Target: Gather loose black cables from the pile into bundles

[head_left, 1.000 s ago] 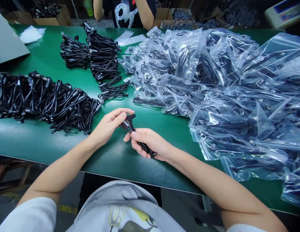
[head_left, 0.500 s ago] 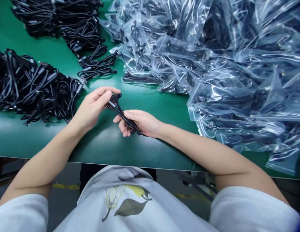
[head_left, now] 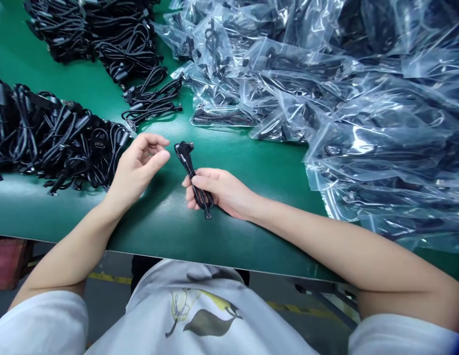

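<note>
A bundled black cable (head_left: 187, 160) is gripped around its middle by my right hand (head_left: 222, 190), above the table near its front edge. One connector end sticks out at the top and a small plug hangs below the fingers. My left hand (head_left: 138, 165) is just left of the cable's upper end, apart from it. Its thumb and fingers are spread with nothing between them. Beside that hand lies a pile of bundled black cables (head_left: 66, 140).
More stacked cable bundles (head_left: 122, 44) lie at the back left of the green table (head_left: 155, 229). Clear plastic bags (head_left: 363, 148) with dark cables inside are heaped across the right and back. A reddish-brown seat or stool (head_left: 7, 264) shows below the table at left.
My left hand has let go of the cable's upper end and moved slightly left, its fingers parting. The cable, still in my right hand, has turned more upright.
</note>
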A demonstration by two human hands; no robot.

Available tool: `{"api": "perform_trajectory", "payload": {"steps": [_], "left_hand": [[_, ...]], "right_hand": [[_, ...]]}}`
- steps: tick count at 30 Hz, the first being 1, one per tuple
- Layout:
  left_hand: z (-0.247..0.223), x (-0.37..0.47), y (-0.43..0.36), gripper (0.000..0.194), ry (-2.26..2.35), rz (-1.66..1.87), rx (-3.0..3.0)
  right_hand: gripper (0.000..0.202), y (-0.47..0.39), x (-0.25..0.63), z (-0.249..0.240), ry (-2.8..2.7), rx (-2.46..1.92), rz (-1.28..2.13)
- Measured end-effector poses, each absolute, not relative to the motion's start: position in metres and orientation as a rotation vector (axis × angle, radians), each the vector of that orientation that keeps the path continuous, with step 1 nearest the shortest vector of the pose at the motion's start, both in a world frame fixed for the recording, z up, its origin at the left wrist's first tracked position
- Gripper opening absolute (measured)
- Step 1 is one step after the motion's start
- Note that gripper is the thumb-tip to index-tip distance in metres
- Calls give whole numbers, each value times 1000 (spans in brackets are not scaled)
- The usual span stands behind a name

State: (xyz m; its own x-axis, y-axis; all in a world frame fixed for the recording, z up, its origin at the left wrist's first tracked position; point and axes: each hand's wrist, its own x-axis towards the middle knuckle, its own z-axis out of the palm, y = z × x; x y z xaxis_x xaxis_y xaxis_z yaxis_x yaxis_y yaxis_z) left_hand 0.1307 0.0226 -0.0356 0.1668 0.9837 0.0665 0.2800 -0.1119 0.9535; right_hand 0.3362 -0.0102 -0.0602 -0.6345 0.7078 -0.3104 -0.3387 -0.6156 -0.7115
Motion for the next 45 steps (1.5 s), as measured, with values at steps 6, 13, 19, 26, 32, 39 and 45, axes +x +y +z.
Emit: {"api": "perform_trajectory", "payload": {"steps": [6,13,19,26,32,39,45], "left_hand": [[-27,131,12,38,1108,774,1455],[-24,131,11,34,979,752,1336],[-26,132,11,29,1054,727,1310],[-29,133,12,30,1028,747,1308],[-34,133,12,28,1000,777,1292],[-39,135,13,34,1040,768,1247],[-39,145,-1,28,966,323,1315]], "right_hand": [[15,-26,330,-55,-1177,-1059,1847],[7,-22,335,-54,-1485,-1354,1266],[11,-20,337,-53,-1638,-1352,1252],[18,-19,340,-56,-1608,-1276,1360],[23,-19,341,-56,-1562,-1238,1423],[15,-7,339,-56,-1036,-920,1832],[10,5,338,-55,-768,-766,1725]]}}
